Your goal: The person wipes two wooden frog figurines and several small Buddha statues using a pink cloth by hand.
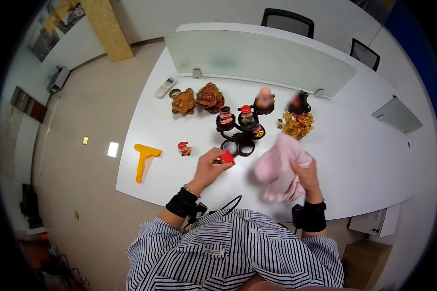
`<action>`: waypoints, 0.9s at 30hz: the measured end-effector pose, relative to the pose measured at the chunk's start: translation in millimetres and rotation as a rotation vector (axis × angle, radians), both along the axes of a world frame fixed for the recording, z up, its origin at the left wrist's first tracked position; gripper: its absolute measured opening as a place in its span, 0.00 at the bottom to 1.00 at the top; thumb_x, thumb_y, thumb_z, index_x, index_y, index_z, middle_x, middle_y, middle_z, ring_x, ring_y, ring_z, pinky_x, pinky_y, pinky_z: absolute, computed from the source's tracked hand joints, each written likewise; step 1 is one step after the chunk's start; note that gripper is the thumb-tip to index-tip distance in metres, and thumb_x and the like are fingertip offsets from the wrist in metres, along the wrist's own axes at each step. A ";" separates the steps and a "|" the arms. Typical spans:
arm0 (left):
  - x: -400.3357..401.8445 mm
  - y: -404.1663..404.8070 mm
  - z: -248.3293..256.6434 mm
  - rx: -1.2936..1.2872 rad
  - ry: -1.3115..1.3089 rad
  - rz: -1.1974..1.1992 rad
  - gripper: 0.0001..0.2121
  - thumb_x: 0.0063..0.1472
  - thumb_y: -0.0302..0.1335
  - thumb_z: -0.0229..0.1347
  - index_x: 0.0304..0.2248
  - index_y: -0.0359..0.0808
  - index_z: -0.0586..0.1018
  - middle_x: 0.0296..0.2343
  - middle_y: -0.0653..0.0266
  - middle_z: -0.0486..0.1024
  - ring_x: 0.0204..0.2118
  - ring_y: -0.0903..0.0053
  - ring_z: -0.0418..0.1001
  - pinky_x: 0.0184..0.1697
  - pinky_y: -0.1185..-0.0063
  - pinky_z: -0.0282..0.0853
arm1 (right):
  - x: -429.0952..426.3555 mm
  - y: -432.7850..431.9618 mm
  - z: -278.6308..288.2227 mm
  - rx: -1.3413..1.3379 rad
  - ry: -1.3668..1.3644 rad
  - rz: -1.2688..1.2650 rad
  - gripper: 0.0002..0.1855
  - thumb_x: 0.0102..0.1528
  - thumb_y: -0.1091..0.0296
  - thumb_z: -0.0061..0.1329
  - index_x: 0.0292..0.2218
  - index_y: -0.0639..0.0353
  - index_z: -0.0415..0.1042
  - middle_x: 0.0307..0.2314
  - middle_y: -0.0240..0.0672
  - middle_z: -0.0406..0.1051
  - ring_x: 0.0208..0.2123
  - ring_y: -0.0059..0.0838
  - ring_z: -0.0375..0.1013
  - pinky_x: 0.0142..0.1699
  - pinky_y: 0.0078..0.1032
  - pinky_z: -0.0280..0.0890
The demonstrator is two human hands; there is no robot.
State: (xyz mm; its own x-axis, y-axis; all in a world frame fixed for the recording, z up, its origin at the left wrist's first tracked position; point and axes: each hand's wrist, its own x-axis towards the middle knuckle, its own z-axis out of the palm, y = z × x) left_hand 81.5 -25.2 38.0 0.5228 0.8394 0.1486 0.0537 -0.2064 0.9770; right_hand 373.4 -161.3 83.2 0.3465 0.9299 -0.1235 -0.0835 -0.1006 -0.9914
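Between the thumb and fingers of my left hand [212, 169] is a small red object [227, 157], perhaps a figurine; the fingers hide part of it. A bunched pink cloth [281, 171] hangs from my right hand [307, 176], just above the white table [353, 160]. Beyond my left hand stands a dark multi-cup stand [245, 144]. Two of its near round cups hold no figurine. Small figurines with a black hat [225, 115] and a red hat [246, 114] sit in its farther cups. Another red-hatted figurine [184, 148] stands alone left of my left hand.
A yellow T-shaped squeegee [142, 162] lies at the left edge. Two brown toad-like ornaments [184, 102] [210, 97] and a white remote control [165, 88] are farther back. A yellow beaded ornament [298, 125] stands behind the cloth. A frosted glass divider [255, 54] crosses the table's back.
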 end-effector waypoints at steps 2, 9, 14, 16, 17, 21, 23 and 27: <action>-33.4 6.2 -5.6 -0.149 0.066 0.064 0.12 0.51 0.21 0.64 0.37 0.31 0.79 0.34 0.65 0.75 0.36 0.80 0.73 0.38 0.81 0.73 | 21.4 -2.5 -20.9 -0.036 -0.483 -0.158 0.23 0.48 0.63 0.60 0.43 0.63 0.72 0.33 0.40 0.77 0.34 0.32 0.76 0.41 0.31 0.70; -109.7 9.7 -63.8 0.076 0.389 0.599 0.12 0.47 0.24 0.65 0.34 0.34 0.81 0.31 0.68 0.78 0.34 0.80 0.72 0.40 0.80 0.66 | 21.9 -25.8 -93.5 -0.380 -0.995 -0.189 0.26 0.47 0.51 0.58 0.45 0.53 0.71 0.32 0.44 0.77 0.34 0.48 0.76 0.40 0.39 0.69; -124.7 18.2 -94.8 -0.014 0.252 0.756 0.11 0.53 0.27 0.64 0.34 0.30 0.80 0.25 0.73 0.75 0.26 0.90 0.67 0.30 0.87 0.64 | 2.1 -13.3 -80.9 -0.439 -1.037 -0.053 0.27 0.46 0.50 0.58 0.45 0.51 0.71 0.33 0.43 0.76 0.35 0.48 0.75 0.40 0.40 0.69; -121.9 20.4 -97.2 -0.017 0.247 0.774 0.12 0.53 0.27 0.64 0.35 0.30 0.80 0.24 0.72 0.75 0.25 0.89 0.68 0.31 0.86 0.65 | 4.5 -12.0 -81.3 -0.448 -1.046 -0.062 0.26 0.47 0.51 0.58 0.45 0.51 0.71 0.33 0.43 0.77 0.35 0.48 0.75 0.40 0.40 0.69; -121.7 19.7 -98.1 -0.019 0.245 0.784 0.12 0.53 0.27 0.63 0.36 0.30 0.79 0.24 0.71 0.75 0.25 0.88 0.68 0.31 0.86 0.66 | 5.4 -11.6 -81.7 -0.446 -1.043 -0.053 0.26 0.47 0.51 0.58 0.45 0.51 0.71 0.33 0.43 0.77 0.35 0.48 0.75 0.40 0.40 0.69; -119.4 20.3 -102.3 -0.024 0.262 0.770 0.15 0.52 0.28 0.64 0.37 0.30 0.78 0.27 0.67 0.76 0.27 0.85 0.71 0.34 0.83 0.69 | 6.8 -13.4 -82.5 -0.425 -1.034 -0.055 0.26 0.47 0.51 0.58 0.45 0.50 0.71 0.33 0.43 0.77 0.35 0.48 0.75 0.40 0.40 0.69; -118.3 17.8 -95.9 0.008 0.328 0.751 0.16 0.51 0.28 0.66 0.38 0.30 0.78 0.31 0.63 0.76 0.30 0.81 0.73 0.35 0.81 0.70 | 6.6 -13.3 -84.6 -0.415 -1.045 -0.060 0.26 0.47 0.51 0.58 0.45 0.50 0.71 0.33 0.42 0.77 0.35 0.48 0.75 0.40 0.40 0.69; -119.7 17.5 -92.3 -0.008 0.343 0.739 0.17 0.51 0.29 0.66 0.39 0.30 0.77 0.33 0.61 0.75 0.31 0.79 0.74 0.36 0.80 0.71 | 8.4 -13.1 -87.6 -0.407 -1.063 -0.060 0.26 0.46 0.51 0.58 0.45 0.50 0.71 0.32 0.42 0.77 0.34 0.49 0.75 0.39 0.41 0.69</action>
